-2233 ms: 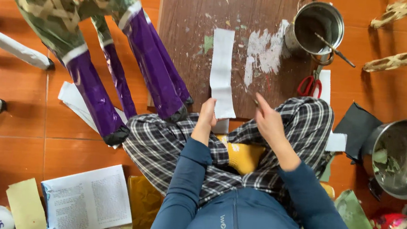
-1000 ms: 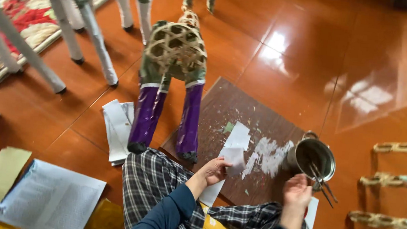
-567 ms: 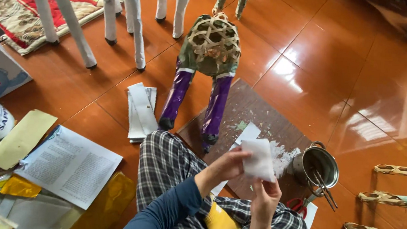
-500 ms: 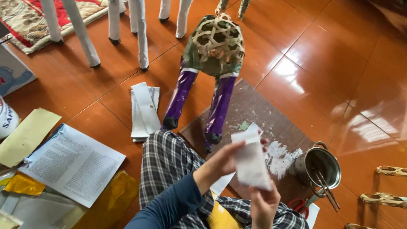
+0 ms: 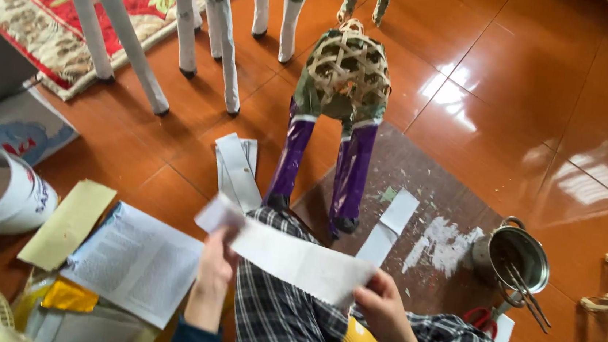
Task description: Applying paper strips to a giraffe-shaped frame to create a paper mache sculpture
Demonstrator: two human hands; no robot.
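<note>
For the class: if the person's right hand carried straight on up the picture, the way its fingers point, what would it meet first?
Probably the white paper strip the right hand already holds; beyond it, the loose strip on the brown board, though depth is unclear.

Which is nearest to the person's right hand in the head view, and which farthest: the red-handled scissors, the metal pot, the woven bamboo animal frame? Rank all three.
From the right hand:
1. Red-handled scissors, on the floor just to its right.
2. Metal pot, farther right, on the board's corner.
3. Woven bamboo animal frame, standing well ahead on purple legs.
</note>
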